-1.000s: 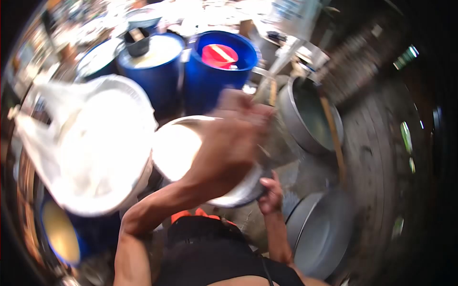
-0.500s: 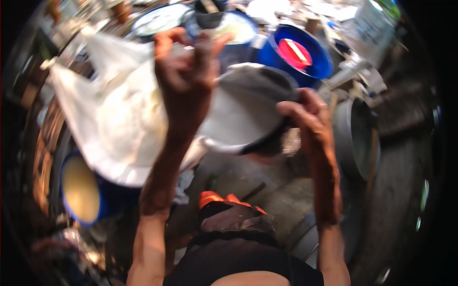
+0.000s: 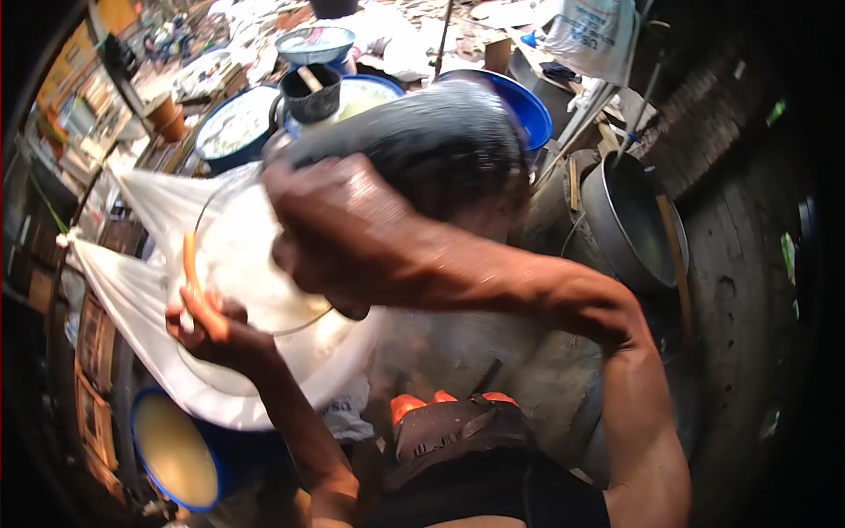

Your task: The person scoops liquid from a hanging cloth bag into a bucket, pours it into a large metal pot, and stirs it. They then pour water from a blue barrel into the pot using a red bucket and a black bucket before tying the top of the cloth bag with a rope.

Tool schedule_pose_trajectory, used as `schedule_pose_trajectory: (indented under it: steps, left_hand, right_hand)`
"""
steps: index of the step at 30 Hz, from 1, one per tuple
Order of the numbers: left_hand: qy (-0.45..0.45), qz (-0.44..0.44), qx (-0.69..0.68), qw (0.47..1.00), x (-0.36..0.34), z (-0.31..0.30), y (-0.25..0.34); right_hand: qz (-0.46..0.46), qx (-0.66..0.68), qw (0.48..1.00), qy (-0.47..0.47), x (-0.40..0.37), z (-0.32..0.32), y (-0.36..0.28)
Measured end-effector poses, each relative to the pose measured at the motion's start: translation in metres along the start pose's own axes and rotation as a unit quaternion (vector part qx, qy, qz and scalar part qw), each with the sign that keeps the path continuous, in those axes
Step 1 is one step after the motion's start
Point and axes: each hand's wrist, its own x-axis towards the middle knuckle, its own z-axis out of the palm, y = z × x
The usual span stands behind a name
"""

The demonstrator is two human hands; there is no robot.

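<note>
A dark, wet bucket (image 3: 422, 145) is tipped on its side over a white cloth (image 3: 145, 290) slung like a hammock, with pale, wet material in it. The bucket's mouth faces left, and its inside is hidden. From it a thin wire handle with an orange grip (image 3: 188, 260) loops out over the cloth. My left hand (image 3: 211, 327) is closed around the lower end of that grip. Crossing in front of the bucket, my right hand (image 3: 326, 229) is closed at its near side by the mouth; the fingertips are partly hidden.
Below the cloth stands a blue barrel (image 3: 176, 449) of cloudy yellowish liquid. Behind are a blue tub (image 3: 528, 110), a small black pail (image 3: 310, 95) and a tub of whitish contents (image 3: 233, 128). A large metal pot (image 3: 629, 220) leans at right, near a wooden stick (image 3: 673, 255).
The bucket has rolled over, its mouth swinging from facing me to facing left over the cloth. My left hand, raised with fingers apart before, came down onto the handle grip. My right arm swung left.
</note>
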Motion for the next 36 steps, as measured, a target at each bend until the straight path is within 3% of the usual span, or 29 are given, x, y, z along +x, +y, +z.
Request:
schedule_pose_trajectory:
  steps: [5, 6, 7, 9, 10, 13, 15, 17, 18, 19, 20, 21, 22, 23, 24, 25, 27, 30, 32, 33, 35, 36]
  left_hand:
    - [0.092, -0.023, 0.083, 0.992, -0.007, -0.046, -0.033]
    - [0.116, -0.056, 0.165, 0.978, -0.014, -0.052, -0.03]
    - [0.097, 0.0, 0.273, 0.957, -0.015, -0.075, -0.046]
    - [0.034, 0.013, 0.355, 0.934, -0.015, -0.112, -0.074]
    - [0.031, 0.106, 0.326, 0.939, -0.025, -0.101, -0.065]
    - [0.062, 0.049, 0.429, 0.9, -0.015, -0.119, -0.079]
    - [0.121, -0.037, 0.24, 0.963, -0.018, -0.1, -0.071]
    - [0.039, 0.044, 0.176, 0.983, -0.01, -0.1, -0.079]
    - [0.009, 0.15, 0.211, 0.966, 0.006, -0.116, -0.115]
    - [-0.029, 0.115, 0.181, 0.976, -0.009, -0.086, -0.087]
    - [-0.099, 0.19, 0.124, 0.969, -0.025, -0.054, -0.065]
    - [-0.154, 0.206, 0.055, 0.965, -0.035, -0.025, -0.051]
    - [-0.208, 0.229, 0.051, 0.95, -0.054, -0.005, -0.039]
    - [-0.282, 0.194, 0.043, 0.939, -0.071, 0.017, -0.029]
    - [-0.326, 0.284, 0.097, 0.896, -0.086, 0.038, -0.006]
    - [-0.356, 0.346, 0.051, 0.867, -0.104, 0.06, 0.001]
    - [-0.416, 0.361, 0.064, 0.832, -0.151, 0.087, 0.02]
    - [-0.497, 0.37, -0.019, 0.785, -0.25, 0.104, 0.05]
    - [-0.558, 0.34, -0.083, 0.752, -0.321, 0.101, 0.07]
    - [-0.582, 0.347, -0.113, 0.727, -0.356, 0.098, 0.08]
    - [-0.668, 0.272, -0.184, 0.668, -0.428, 0.086, 0.099]
    - [-0.687, 0.241, -0.236, 0.643, -0.47, 0.077, 0.109]
  right_hand:
    - [-0.061, 0.037, 0.997, 0.029, -0.003, 0.083, -0.038]
    - [-0.068, 0.041, 0.996, 0.031, -0.006, 0.1, -0.046]
    - [-0.072, 0.044, 0.996, 0.033, -0.009, 0.117, -0.052]
    - [-0.074, 0.051, 0.995, 0.038, -0.014, 0.144, -0.062]
    - [-0.074, 0.057, 0.995, 0.04, -0.019, 0.151, -0.065]
    - [-0.069, 0.043, 0.996, 0.043, -0.024, 0.159, -0.06]
    - [-0.062, -0.008, 0.998, 0.014, -0.03, 0.143, -0.044]
    - [0.01, 0.05, 0.998, -0.022, -0.035, 0.119, -0.014]
    - [-0.021, 0.1, 0.994, 0.026, -0.045, 0.115, 0.011]
    - [-0.02, 0.147, 0.985, 0.091, -0.055, 0.09, 0.02]
    - [0.054, 0.156, 0.982, 0.091, -0.065, 0.08, 0.035]
    - [0.161, 0.177, 0.969, 0.055, -0.075, 0.06, 0.037]
    - [0.226, 0.266, 0.932, 0.099, -0.097, 0.058, 0.053]
    - [0.23, 0.405, 0.865, 0.187, -0.117, 0.057, 0.064]
    - [0.259, 0.46, 0.818, 0.23, -0.141, 0.053, 0.08]
    - [0.287, 0.507, 0.765, 0.273, -0.167, 0.049, 0.095]
    - [0.328, 0.521, 0.709, 0.345, -0.235, 0.038, 0.119]
    - [0.288, 0.541, 0.656, 0.441, -0.368, 0.013, 0.134]
    - [0.286, 0.529, 0.615, 0.51, -0.446, -0.01, 0.111]
    - [0.284, 0.492, 0.627, 0.532, -0.487, -0.021, 0.098]
    - [0.286, 0.434, 0.555, 0.649, -0.54, -0.056, 0.056]
    - [0.294, 0.381, 0.579, 0.658, -0.587, -0.071, 0.038]
